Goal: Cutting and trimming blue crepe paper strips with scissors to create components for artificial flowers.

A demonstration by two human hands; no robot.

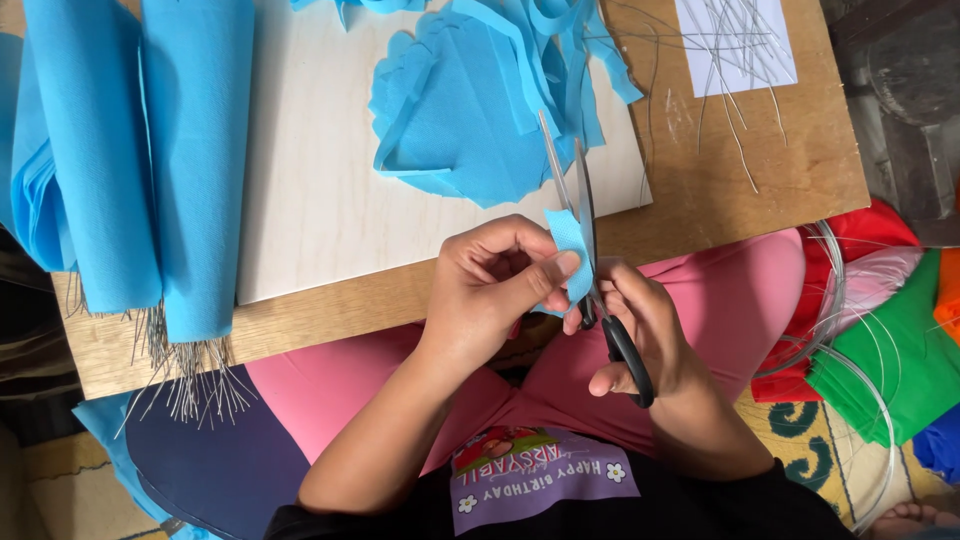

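Left hand (497, 283) is pinching a small blue fabric piece (568, 250); right hand (640, 335) is gripping scissors (590, 250), blades apart around it, at the counter (700, 190) front edge.

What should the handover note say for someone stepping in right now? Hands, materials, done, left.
Left hand: pinching a small blue fabric piece between thumb and fingers, above the table edge.
Right hand: holding black-handled scissors, blades open around the piece, tips pointing away from the body.
Materials: a pile of cut blue shapes and scraps on the pale board; rolled blue fabric at left with thin wires sticking out below it; more wires on the white sheet at top right.
Done: several pieces already cut.
Left: the cut on the held piece is unfinished.
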